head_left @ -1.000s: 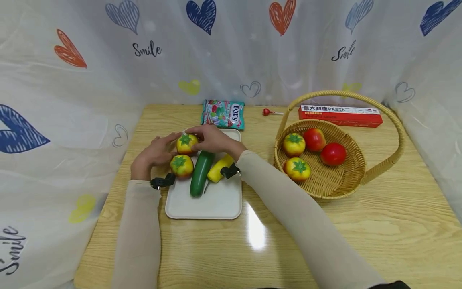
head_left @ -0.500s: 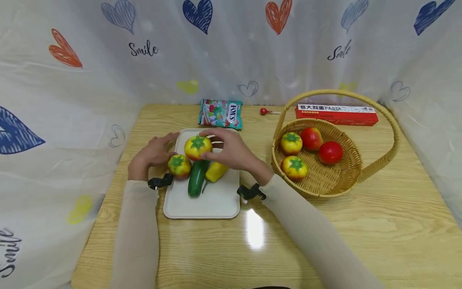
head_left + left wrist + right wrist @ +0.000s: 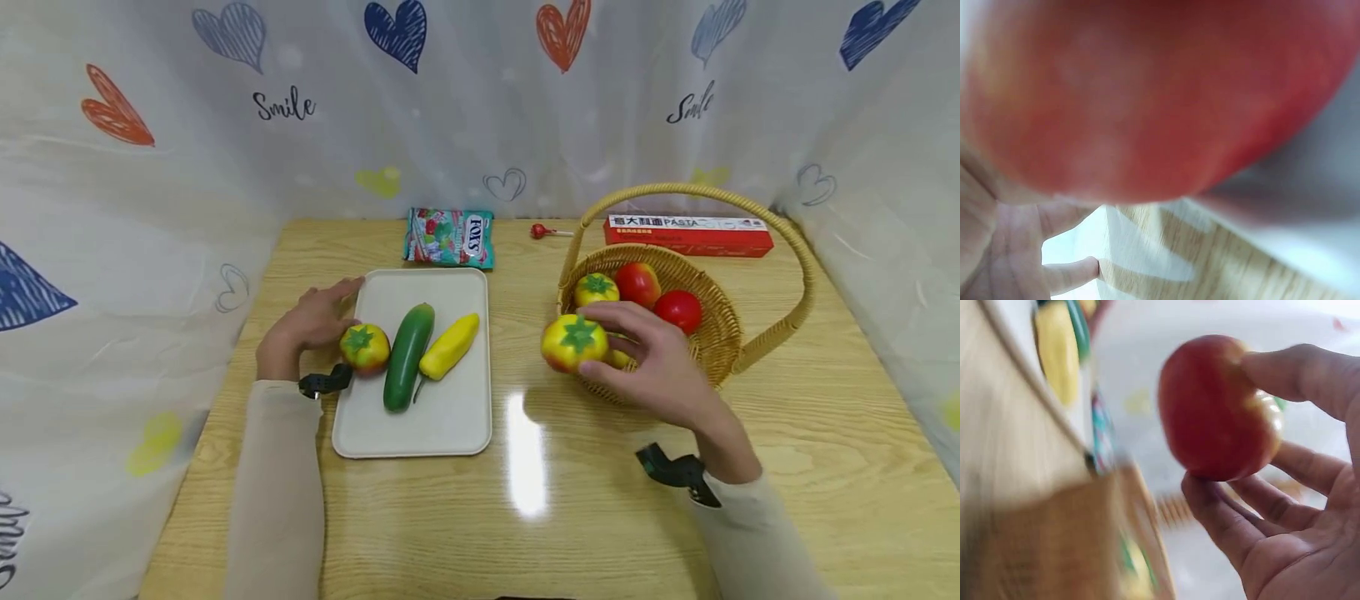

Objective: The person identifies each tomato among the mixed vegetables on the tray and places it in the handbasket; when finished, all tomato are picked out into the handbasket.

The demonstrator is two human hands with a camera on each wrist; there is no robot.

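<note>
My right hand [image 3: 660,367] pinches a yellow-red toy tomato [image 3: 573,343] with a green star-shaped top, at the near left rim of the wicker basket [image 3: 722,329]. The right wrist view shows thumb and fingertips on that tomato's red side [image 3: 1210,412]. My left hand [image 3: 306,323] rests at the left edge of the white tray [image 3: 450,429], fingers extended along its rim. Another yellow-red tomato [image 3: 364,348] sits on the tray beside that hand and fills the left wrist view. A green cucumber [image 3: 408,358] and a yellow pepper [image 3: 452,346] lie on the tray too.
Inside the basket are a yellow tomato [image 3: 597,288], partly hidden fruit and two red fruits [image 3: 678,312]. Its tall handle [image 3: 801,292] arches above. Behind stand a candy bag [image 3: 450,237], a lollipop [image 3: 542,231] and a red pasta box [image 3: 690,240] near the curtain.
My right hand has lifted a yellow-red tomato off the tray's far left and carried it rightward to the basket. My left hand stays by the tray, and the view has shifted slightly.
</note>
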